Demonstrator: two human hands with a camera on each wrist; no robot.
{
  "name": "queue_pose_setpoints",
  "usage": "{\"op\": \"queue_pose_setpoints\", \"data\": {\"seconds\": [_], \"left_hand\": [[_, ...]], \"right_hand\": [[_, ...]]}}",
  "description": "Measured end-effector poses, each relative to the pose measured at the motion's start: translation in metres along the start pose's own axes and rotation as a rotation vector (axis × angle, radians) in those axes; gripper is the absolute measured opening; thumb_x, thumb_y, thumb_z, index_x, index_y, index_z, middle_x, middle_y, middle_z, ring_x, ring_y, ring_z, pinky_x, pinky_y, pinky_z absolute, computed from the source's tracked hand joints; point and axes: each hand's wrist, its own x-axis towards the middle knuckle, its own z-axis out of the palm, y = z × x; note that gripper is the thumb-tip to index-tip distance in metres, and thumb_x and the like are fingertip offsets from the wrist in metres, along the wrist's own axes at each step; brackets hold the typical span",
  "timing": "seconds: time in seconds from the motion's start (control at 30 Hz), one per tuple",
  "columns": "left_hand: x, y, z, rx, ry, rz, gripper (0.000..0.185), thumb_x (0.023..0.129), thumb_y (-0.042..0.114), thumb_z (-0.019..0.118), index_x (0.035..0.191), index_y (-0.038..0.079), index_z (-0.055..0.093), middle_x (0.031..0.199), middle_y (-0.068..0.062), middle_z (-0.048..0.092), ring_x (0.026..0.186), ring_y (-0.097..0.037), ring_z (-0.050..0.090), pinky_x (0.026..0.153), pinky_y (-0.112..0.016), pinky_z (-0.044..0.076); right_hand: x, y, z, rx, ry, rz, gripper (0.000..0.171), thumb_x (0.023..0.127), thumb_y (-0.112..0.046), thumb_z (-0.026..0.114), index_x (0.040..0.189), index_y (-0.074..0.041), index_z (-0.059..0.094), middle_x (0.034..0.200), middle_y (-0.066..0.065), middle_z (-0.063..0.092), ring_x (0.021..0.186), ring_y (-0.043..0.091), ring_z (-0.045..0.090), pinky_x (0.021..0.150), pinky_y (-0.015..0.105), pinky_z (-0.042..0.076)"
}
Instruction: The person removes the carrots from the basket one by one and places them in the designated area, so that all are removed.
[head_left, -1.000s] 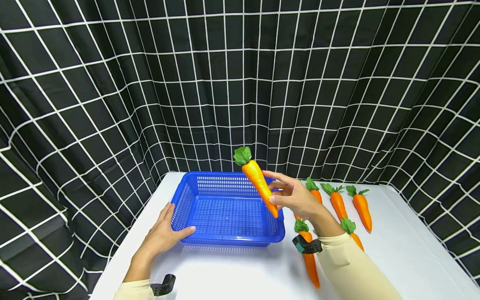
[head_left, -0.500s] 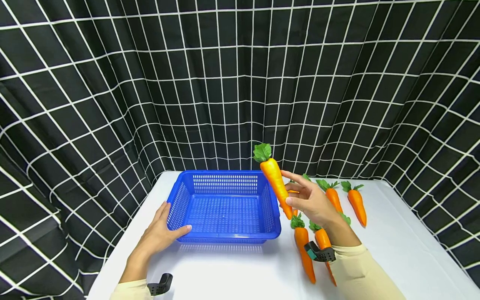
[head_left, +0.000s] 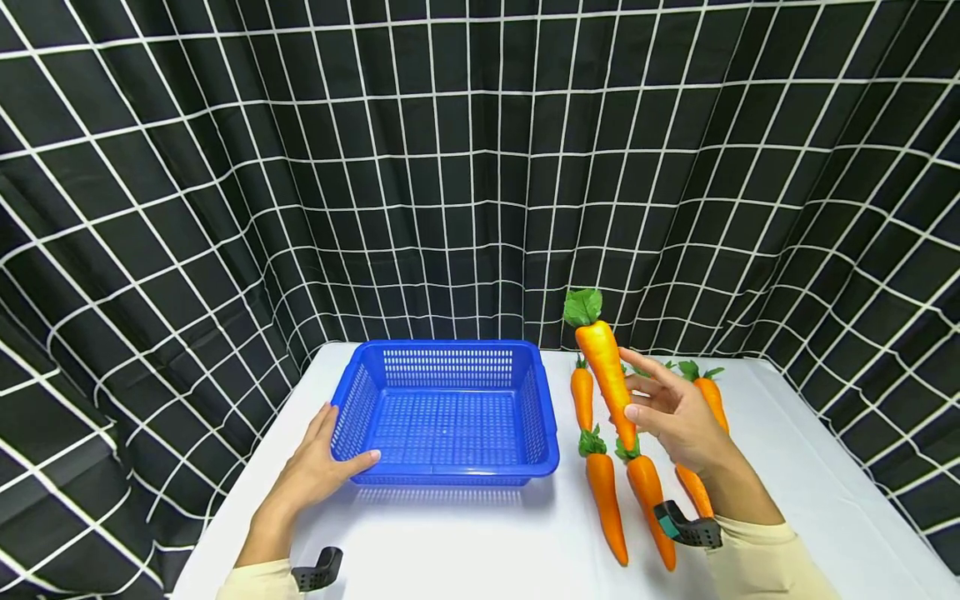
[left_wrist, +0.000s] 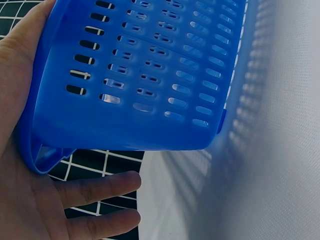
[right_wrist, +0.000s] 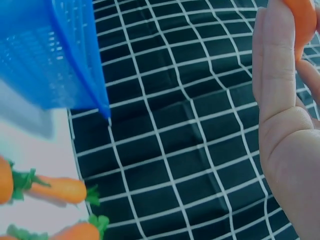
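Observation:
In the head view, my right hand (head_left: pixel 686 421) pinches an orange carrot (head_left: pixel 604 371) with green leaves between thumb and fingers. The carrot is raised above the table and tilted, its leafy end up and to the left. Only part of this carrot (right_wrist: pixel 304 22) shows at the top of the right wrist view. My left hand (head_left: pixel 315 462) rests against the left front corner of a blue plastic basket (head_left: pixel 450 479), thumb at the front rim. The left wrist view shows two straight fingers (left_wrist: pixel 102 190) reaching past the basket's slotted wall (left_wrist: pixel 125 120).
More carrots lie on the white table (head_left: pixel 450 542) right of the basket, among them a front carrot (head_left: pixel 607 508), one beside it (head_left: pixel 651 504) and a back carrot (head_left: pixel 582 392). Others are partly behind my right hand. A black gridded curtain (head_left: pixel 480 208) surrounds the table.
My right hand has carried the carrot rightward, from over the basket's right edge to above the carrots on the table. The left hand stays at the basket's corner.

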Motion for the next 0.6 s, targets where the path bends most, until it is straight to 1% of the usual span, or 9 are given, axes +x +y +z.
{"op": "queue_pose_setpoints", "data": {"seconds": [0.1,0.23,0.33,0.43,0.6], "left_hand": [[0.0,0.0,0.0,-0.001,-0.001,-0.002,0.126,0.071,0.078,0.061,0.155,0.004,0.004,0.16,-0.013,-0.002,0.137,-0.051,0.016,0.102,-0.067,0.021],[-0.001,0.001,0.0,-0.008,-0.003,-0.003,0.124,0.072,0.077,0.062,0.155,0.004,0.004,0.16,-0.013,-0.002,0.138,-0.05,0.015,0.103,-0.066,0.021],[-0.002,0.002,0.0,-0.015,-0.013,-0.004,0.124,0.072,0.076,0.063,0.154,0.003,0.004,0.16,-0.014,-0.002,0.138,-0.049,0.015,0.104,-0.066,0.02],[-0.002,0.002,0.0,-0.015,-0.014,-0.005,0.124,0.073,0.076,0.062,0.154,0.003,0.004,0.16,-0.014,-0.002,0.138,-0.05,0.014,0.104,-0.066,0.02],[-0.001,0.001,0.0,-0.01,-0.003,-0.007,0.124,0.072,0.077,0.062,0.154,0.003,0.004,0.16,-0.014,-0.002,0.137,-0.051,0.015,0.103,-0.067,0.021]], "right_hand": [[-0.009,-0.001,-0.006,0.004,0.016,-0.008,0.067,0.09,0.013,0.054,0.15,-0.007,0.033,0.116,0.013,0.06,0.098,0.027,0.065,0.072,0.04,0.057],[-0.022,-0.002,-0.014,-0.037,0.089,0.024,0.067,0.09,0.012,0.055,0.15,-0.009,0.034,0.116,0.01,0.06,0.102,0.023,0.064,0.075,0.038,0.056],[-0.032,-0.001,-0.022,-0.046,0.116,0.04,0.066,0.091,0.012,0.055,0.15,-0.01,0.035,0.114,0.009,0.06,0.099,0.023,0.065,0.074,0.039,0.057],[-0.041,0.0,-0.031,-0.034,0.116,0.027,0.067,0.091,0.014,0.053,0.151,-0.009,0.033,0.113,0.009,0.061,0.095,0.025,0.067,0.071,0.041,0.057],[-0.054,0.002,-0.045,-0.022,0.163,0.032,0.066,0.091,0.015,0.051,0.15,-0.008,0.033,0.114,0.007,0.062,0.097,0.02,0.065,0.071,0.036,0.057]]}}
